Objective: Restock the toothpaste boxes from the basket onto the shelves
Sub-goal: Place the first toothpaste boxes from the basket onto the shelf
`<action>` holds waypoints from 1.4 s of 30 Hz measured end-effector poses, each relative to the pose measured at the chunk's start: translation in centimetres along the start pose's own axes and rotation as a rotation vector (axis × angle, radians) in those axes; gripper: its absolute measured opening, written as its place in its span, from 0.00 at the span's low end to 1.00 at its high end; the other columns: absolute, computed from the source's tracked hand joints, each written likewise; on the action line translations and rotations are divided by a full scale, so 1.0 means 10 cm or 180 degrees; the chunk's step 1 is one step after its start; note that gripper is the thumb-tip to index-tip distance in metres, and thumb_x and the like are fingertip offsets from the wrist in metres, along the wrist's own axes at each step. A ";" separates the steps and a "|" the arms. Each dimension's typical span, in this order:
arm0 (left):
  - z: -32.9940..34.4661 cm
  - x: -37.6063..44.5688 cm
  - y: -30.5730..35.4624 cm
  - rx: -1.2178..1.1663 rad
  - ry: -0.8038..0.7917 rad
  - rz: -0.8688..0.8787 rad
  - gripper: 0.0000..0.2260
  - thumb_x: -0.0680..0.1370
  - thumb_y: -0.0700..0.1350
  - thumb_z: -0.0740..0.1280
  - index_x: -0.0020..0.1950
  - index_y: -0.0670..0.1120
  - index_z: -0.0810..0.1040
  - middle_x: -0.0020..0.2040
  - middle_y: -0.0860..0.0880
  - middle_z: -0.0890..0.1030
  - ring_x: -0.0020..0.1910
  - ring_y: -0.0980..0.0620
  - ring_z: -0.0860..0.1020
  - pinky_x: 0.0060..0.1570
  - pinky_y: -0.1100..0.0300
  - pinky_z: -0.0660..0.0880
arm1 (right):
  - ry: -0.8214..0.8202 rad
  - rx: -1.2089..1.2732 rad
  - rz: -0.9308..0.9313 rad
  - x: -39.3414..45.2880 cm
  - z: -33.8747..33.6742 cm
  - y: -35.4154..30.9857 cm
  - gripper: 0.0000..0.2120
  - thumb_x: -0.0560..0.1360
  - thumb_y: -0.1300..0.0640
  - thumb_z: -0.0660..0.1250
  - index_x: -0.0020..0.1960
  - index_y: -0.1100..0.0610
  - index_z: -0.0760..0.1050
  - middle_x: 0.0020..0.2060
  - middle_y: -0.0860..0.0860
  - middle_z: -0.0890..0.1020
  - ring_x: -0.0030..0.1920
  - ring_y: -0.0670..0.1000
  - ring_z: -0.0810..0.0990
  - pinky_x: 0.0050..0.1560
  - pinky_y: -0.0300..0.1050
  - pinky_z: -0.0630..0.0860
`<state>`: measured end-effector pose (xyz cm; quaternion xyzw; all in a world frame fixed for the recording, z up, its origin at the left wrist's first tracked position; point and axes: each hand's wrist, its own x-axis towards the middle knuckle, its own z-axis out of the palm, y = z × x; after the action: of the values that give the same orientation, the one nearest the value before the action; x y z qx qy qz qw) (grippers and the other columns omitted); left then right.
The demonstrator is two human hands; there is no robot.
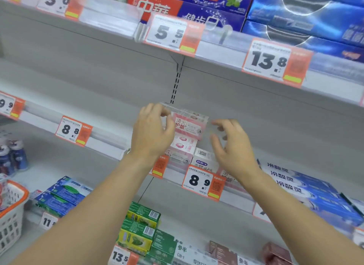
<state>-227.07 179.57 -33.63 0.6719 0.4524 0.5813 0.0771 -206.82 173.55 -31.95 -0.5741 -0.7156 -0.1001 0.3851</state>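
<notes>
A pink toothpaste box (190,124) lies on top of a short stack of pink boxes (184,144) on the middle shelf (106,138). My left hand (153,130) covers the top box's left end, thumb and fingers curled around it. Just off the box's right end hovers my right hand (232,146), its fingers loosely curled with a small gap to the box and nothing in them. The white basket with an orange rim (11,205) shows at the lower left edge; its contents are mostly cut off.
The middle shelf stretches bare to the left and right of the pink stack. Blue boxes (315,191) lie at the right, with red-and-blue boxes (187,10) above. Green boxes (140,227) and blue-green boxes (65,195) fill the lower shelf. Spray cans (13,156) stand far left.
</notes>
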 end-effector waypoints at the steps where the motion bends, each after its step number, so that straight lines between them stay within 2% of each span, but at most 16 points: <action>1: 0.02 -0.07 0.16 -0.0179 -0.0003 0.0189 0.03 0.79 0.43 0.64 0.47 0.46 0.77 0.43 0.52 0.78 0.44 0.50 0.76 0.46 0.50 0.74 | 0.0088 0.0089 -0.0116 -0.21 -0.13 -0.04 0.11 0.78 0.63 0.66 0.59 0.55 0.78 0.52 0.49 0.78 0.50 0.46 0.77 0.53 0.42 0.75; 3: 0.10 -0.30 0.47 -0.0459 -0.0373 0.0526 0.04 0.78 0.43 0.64 0.44 0.46 0.76 0.35 0.54 0.77 0.35 0.51 0.76 0.38 0.51 0.75 | 0.0095 0.0247 -0.0256 -0.68 -0.37 -0.05 0.07 0.76 0.65 0.68 0.51 0.55 0.80 0.43 0.47 0.79 0.41 0.43 0.76 0.43 0.39 0.74; 6: 0.29 -0.88 0.86 -0.0423 -0.1309 0.1323 0.04 0.76 0.46 0.63 0.45 0.48 0.76 0.29 0.56 0.73 0.29 0.51 0.73 0.32 0.54 0.74 | -0.0017 0.0397 -0.0060 -1.52 -0.63 0.09 0.06 0.75 0.66 0.68 0.47 0.56 0.80 0.39 0.45 0.78 0.37 0.43 0.75 0.40 0.37 0.72; 10: 0.62 -1.81 1.21 -0.0104 -0.2915 0.1829 0.06 0.78 0.48 0.62 0.50 0.49 0.78 0.38 0.51 0.82 0.37 0.44 0.79 0.34 0.55 0.66 | -0.0410 0.0407 0.1004 -2.75 -0.76 0.63 0.06 0.74 0.62 0.68 0.45 0.52 0.80 0.35 0.39 0.76 0.33 0.43 0.76 0.37 0.35 0.71; 13: 0.95 -2.55 1.26 0.0041 -0.3846 0.1581 0.06 0.79 0.48 0.62 0.49 0.50 0.78 0.42 0.50 0.84 0.42 0.45 0.79 0.36 0.54 0.70 | -0.1278 0.0285 0.1985 -3.57 -0.78 1.10 0.08 0.76 0.61 0.67 0.47 0.48 0.79 0.38 0.39 0.79 0.36 0.42 0.79 0.41 0.39 0.74; 15: 1.16 -3.06 1.16 -0.0043 -0.4375 0.1086 0.07 0.80 0.46 0.63 0.49 0.48 0.80 0.43 0.52 0.83 0.41 0.49 0.78 0.43 0.53 0.76 | -0.2263 0.0267 0.2604 -4.07 -0.80 1.35 0.06 0.78 0.57 0.68 0.54 0.52 0.80 0.46 0.45 0.82 0.45 0.48 0.82 0.50 0.45 0.77; 17: 1.34 -3.57 0.99 -0.0212 -0.4856 0.0539 0.06 0.81 0.44 0.64 0.51 0.46 0.80 0.46 0.50 0.81 0.44 0.50 0.77 0.50 0.50 0.77 | -0.3142 0.0213 0.2936 -4.52 -0.82 1.50 0.14 0.79 0.52 0.68 0.62 0.55 0.78 0.54 0.50 0.83 0.53 0.52 0.81 0.58 0.46 0.76; 21: 1.59 -4.51 0.73 0.0139 -0.5687 0.0192 0.15 0.82 0.50 0.65 0.67 0.47 0.73 0.67 0.47 0.72 0.66 0.47 0.71 0.67 0.50 0.69 | -0.3630 0.0251 0.3408 -5.18 -0.82 1.56 0.22 0.79 0.50 0.67 0.71 0.56 0.71 0.66 0.53 0.77 0.63 0.53 0.77 0.65 0.47 0.72; 24: 1.69 -4.96 0.63 0.0534 -0.5932 0.0122 0.28 0.79 0.53 0.68 0.77 0.50 0.63 0.78 0.45 0.60 0.77 0.43 0.57 0.74 0.47 0.60 | -0.3668 0.0394 0.3702 -5.51 -0.78 1.60 0.26 0.79 0.51 0.68 0.74 0.56 0.67 0.70 0.54 0.72 0.64 0.55 0.76 0.63 0.47 0.73; 27: 1.77 -5.17 0.60 0.0791 -0.6045 0.0245 0.36 0.78 0.55 0.68 0.81 0.54 0.54 0.82 0.47 0.47 0.80 0.43 0.45 0.77 0.42 0.49 | -0.3553 0.0372 0.3916 -5.74 -0.75 1.69 0.30 0.77 0.51 0.70 0.76 0.55 0.65 0.75 0.55 0.66 0.67 0.56 0.75 0.64 0.47 0.73; 29: 1.83 -5.25 0.61 0.0797 -0.6018 0.0381 0.40 0.77 0.58 0.69 0.82 0.55 0.50 0.82 0.48 0.42 0.80 0.44 0.40 0.78 0.42 0.42 | -0.3530 0.0172 0.4135 -5.88 -0.73 1.78 0.36 0.75 0.49 0.72 0.78 0.53 0.60 0.75 0.58 0.62 0.72 0.60 0.68 0.71 0.54 0.68; 32: 1.99 -5.39 0.64 0.0642 -0.5854 0.0736 0.43 0.76 0.61 0.69 0.82 0.56 0.45 0.81 0.49 0.37 0.80 0.47 0.35 0.77 0.45 0.35 | -0.3967 -0.0206 0.4360 -6.12 -0.74 1.90 0.53 0.68 0.44 0.75 0.81 0.47 0.43 0.79 0.60 0.50 0.78 0.69 0.51 0.75 0.68 0.53; 34: 2.13 -5.51 0.72 0.0469 -0.5816 0.0988 0.43 0.77 0.61 0.68 0.82 0.55 0.43 0.81 0.49 0.36 0.79 0.49 0.33 0.77 0.47 0.34 | -0.4107 -0.0392 0.4357 -6.33 -0.73 1.98 0.56 0.66 0.44 0.74 0.81 0.47 0.40 0.80 0.59 0.45 0.79 0.68 0.44 0.76 0.69 0.47; 36: 2.29 -5.63 0.85 0.0385 -0.5836 0.1240 0.43 0.78 0.61 0.67 0.82 0.54 0.42 0.81 0.48 0.36 0.79 0.48 0.34 0.77 0.46 0.34 | -0.3996 -0.0423 0.4429 -6.44 -0.70 2.02 0.55 0.67 0.46 0.74 0.81 0.49 0.40 0.80 0.58 0.48 0.79 0.66 0.49 0.76 0.68 0.53; 39: 2.49 -5.72 0.94 0.0563 -0.6039 0.1317 0.38 0.80 0.59 0.64 0.82 0.52 0.46 0.82 0.47 0.39 0.80 0.45 0.35 0.77 0.42 0.36 | -0.3240 0.0078 0.5113 -6.39 -0.69 2.00 0.56 0.70 0.53 0.76 0.80 0.51 0.37 0.75 0.62 0.65 0.71 0.65 0.68 0.72 0.64 0.66; 42: 2.51 -5.72 0.80 0.0836 -0.6052 0.1587 0.29 0.83 0.56 0.59 0.81 0.51 0.55 0.82 0.48 0.44 0.80 0.47 0.38 0.78 0.42 0.38 | -0.2953 0.0345 0.5406 -6.35 -0.64 2.03 0.54 0.72 0.52 0.76 0.80 0.60 0.39 0.75 0.60 0.67 0.72 0.62 0.70 0.69 0.55 0.70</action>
<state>-196.70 145.67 -77.09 0.9380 0.1088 -0.2549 0.2084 -182.98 129.01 -75.94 -0.8636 -0.1470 0.4811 0.0343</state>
